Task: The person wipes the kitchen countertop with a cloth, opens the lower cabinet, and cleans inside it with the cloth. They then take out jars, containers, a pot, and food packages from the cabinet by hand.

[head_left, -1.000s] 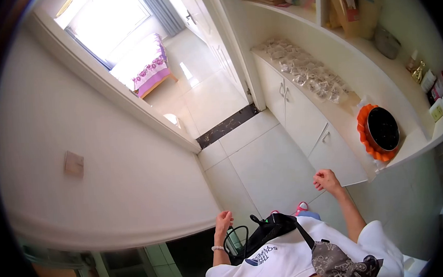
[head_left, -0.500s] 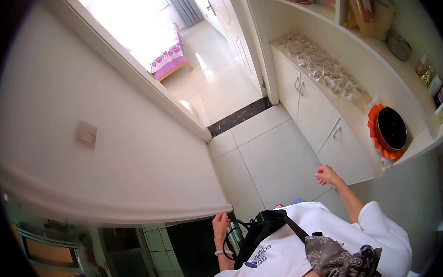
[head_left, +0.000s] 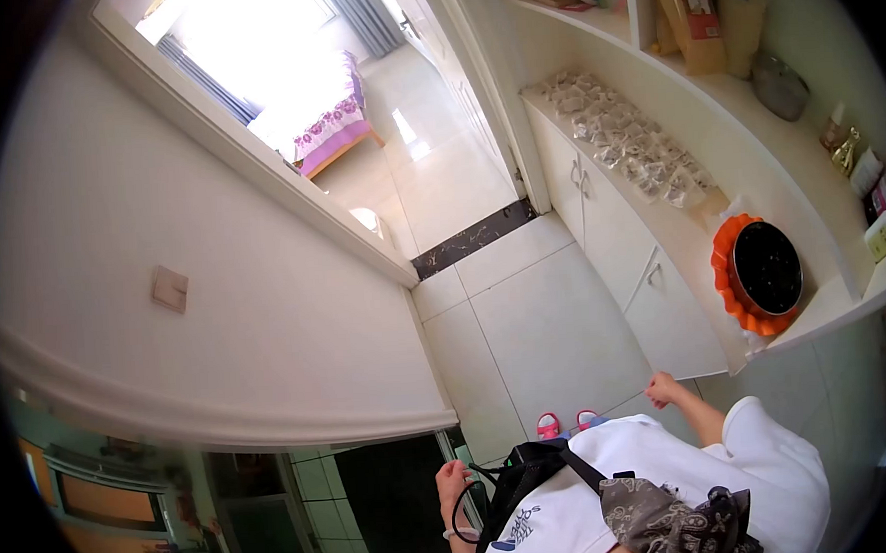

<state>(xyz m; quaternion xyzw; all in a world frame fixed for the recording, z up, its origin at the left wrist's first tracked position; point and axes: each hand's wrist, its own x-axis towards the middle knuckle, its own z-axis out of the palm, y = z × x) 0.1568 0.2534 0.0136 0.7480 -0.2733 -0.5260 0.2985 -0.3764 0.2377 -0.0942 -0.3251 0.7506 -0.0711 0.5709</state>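
My left hand [head_left: 455, 481] is at the lower middle of the view, fingers curled in with nothing visible in them. It is beside a black bag [head_left: 519, 478] with a thin black cable looping past the wrist, which wears a pale bracelet [head_left: 462, 533]. To the right, my right hand [head_left: 659, 389] is loosely closed and free of any object, above the floor near the white cabinet's corner. My feet in red sandals [head_left: 548, 424] show below, on pale tiles.
A white cabinet [head_left: 601, 223] runs along the right, bearing many small clear packets [head_left: 621, 132] and an orange scalloped bowl [head_left: 726, 277] with a dark round top. Shelves [head_left: 723, 82] hold bags and bottles. Beyond a dark threshold [head_left: 476, 238] stands a bed [head_left: 335, 132]. A white wall [head_left: 256, 336] is left.
The view has shifted so the cabinet appears further left, and the sandals have come into sight. Both hands sit lower in the picture, still closed.
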